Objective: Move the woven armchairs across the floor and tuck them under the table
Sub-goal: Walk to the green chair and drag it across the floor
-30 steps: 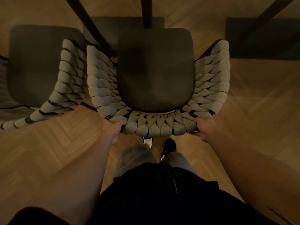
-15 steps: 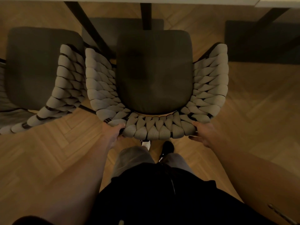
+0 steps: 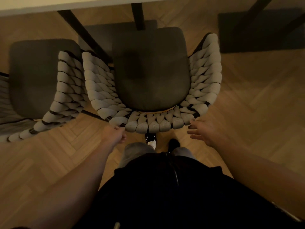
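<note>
A woven armchair [image 3: 153, 124] with a dark seat cushion stands right in front of me, its front pointing at the white table edge [image 3: 69, 5] along the top. My left hand [image 3: 115, 133] sits at the chair's back rim on the left, fingers loosely curled and just touching the weave. My right hand [image 3: 203, 131] hangs off the rim at the right, fingers spread and straight, holding nothing. A second woven armchair [image 3: 66, 96] stands close on the left.
Dark table legs [image 3: 138, 15] slant down behind the chair seat. A dark mat or base [image 3: 257, 35] lies at the upper right. Herringbone wood floor [image 3: 255, 104] spreads around. My feet [image 3: 173, 143] stand just behind the chair.
Both hands gripped the chair's back rim a second ago. The right hand has let go and opened; the left hand has loosened. The table edge has come into view at the top.
</note>
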Demonstrator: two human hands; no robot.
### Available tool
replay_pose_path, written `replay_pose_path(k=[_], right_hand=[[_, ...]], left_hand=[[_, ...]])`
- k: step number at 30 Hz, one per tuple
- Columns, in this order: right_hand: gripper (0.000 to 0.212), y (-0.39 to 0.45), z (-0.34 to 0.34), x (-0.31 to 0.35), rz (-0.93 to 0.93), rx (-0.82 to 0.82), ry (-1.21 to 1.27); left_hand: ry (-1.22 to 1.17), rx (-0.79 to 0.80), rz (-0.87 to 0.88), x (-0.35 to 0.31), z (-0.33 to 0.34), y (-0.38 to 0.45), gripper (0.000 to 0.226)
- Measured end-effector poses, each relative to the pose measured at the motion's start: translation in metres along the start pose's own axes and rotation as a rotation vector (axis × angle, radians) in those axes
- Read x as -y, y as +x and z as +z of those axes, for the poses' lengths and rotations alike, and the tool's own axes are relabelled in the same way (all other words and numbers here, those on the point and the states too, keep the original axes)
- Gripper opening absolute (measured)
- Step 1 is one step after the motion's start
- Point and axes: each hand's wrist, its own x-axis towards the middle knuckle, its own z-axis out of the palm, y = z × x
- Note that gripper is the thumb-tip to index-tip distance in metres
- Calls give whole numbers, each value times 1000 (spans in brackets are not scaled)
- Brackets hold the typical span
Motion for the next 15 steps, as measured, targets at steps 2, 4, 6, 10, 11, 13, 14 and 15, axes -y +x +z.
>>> replay_pose_path(k=[2,4,6,10,11,13,14,15], right_hand=[[34,-10,-3,-9,-35,7,-68],[26,-18,-4,-21,-69,1,-155],[20,-25,-6,-35,-91,-23,-233],[18,-43,-11,-68,-94,-53,-214],[17,-48,-13,-78,-88,-62,-189],[15,-56,-20,-101,-76,-88,-115],[15,-59,-25,-114,-65,-104,-68],[15,-62,-28,-125,-56,-116,-32]], left_hand=[[140,19,118,-9,6,-13,17],[266,68,207,-21,16,-23,15],[411,130,278,-31,27,-30,12],[616,271,359,-53,54,-39,11],[667,307,379,-59,63,-42,11],[762,373,421,-68,82,-49,11],[819,398,452,-71,93,-54,11],[864,415,479,-74,102,-57,11]])
